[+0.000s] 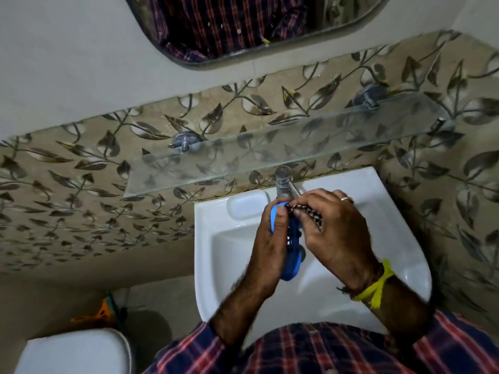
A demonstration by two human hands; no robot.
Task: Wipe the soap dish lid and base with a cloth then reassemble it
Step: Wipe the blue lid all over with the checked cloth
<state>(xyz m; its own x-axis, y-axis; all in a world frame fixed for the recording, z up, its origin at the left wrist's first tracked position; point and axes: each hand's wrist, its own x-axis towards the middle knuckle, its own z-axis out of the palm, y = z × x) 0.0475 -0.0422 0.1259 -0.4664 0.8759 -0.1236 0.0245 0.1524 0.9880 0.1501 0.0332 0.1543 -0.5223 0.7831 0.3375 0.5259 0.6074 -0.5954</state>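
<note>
Leaf-patterned tiles, a glass shelf point(283, 149) and a white glossy basin point(378, 238) are seen from the head view. Over the basin, a blue plastic soap dish part point(289, 263) is held on edge, its long axis running near to far, gripped by the left hand point(267, 247). A dark patterned cloth point(305, 209) is pinched at its far end by the right hand point(337, 233), just beside it. Lid or base cannot be told.
</note>
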